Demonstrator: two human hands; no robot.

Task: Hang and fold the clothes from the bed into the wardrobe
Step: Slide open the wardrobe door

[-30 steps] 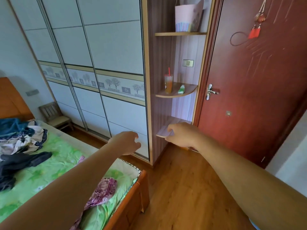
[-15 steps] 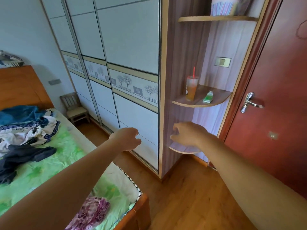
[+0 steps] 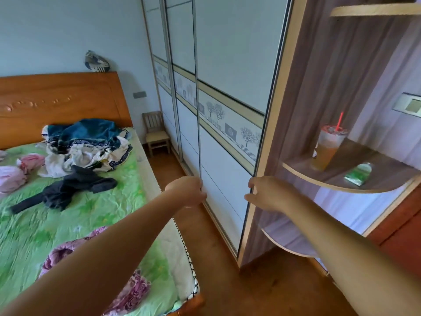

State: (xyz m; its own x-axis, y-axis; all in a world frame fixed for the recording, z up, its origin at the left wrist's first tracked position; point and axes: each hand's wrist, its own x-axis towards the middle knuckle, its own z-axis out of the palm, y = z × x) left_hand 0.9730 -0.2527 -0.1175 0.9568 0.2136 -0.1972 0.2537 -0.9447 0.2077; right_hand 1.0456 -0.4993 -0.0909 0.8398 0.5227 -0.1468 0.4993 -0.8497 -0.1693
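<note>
Heaped on the crumpled green sheet of the bed [image 3: 75, 226], close to the wooden headboard [image 3: 59, 96]: the clothes pile [image 3: 91, 144], all rumpled, with a teal plush piece on top and a white one with dark patterned trim spilling out below. Just in front of the heap, touching its lower edge, a black garment [image 3: 68, 191], sprawled flat with one long part trailing left. At the far left edge of the view, pink bundled clothes [image 3: 16, 174], apart from the black one. Near the foot of the bed, a purple floral cloth [image 3: 134, 293], partly hidden behind the left forearm. Well apart from all of these, the wardrobe [image 3: 182, 42], with its nearest white sliding door [image 3: 225, 190] closed. Left hand [image 3: 187, 191] at that door's left metal edge, fingers curled in toward it; cannot tell whether gripping it or only resting against it. Right hand [image 3: 267, 195] at the door's right edge, fingers fairly straight and spread, tips touching the edge, nothing held.
</note>
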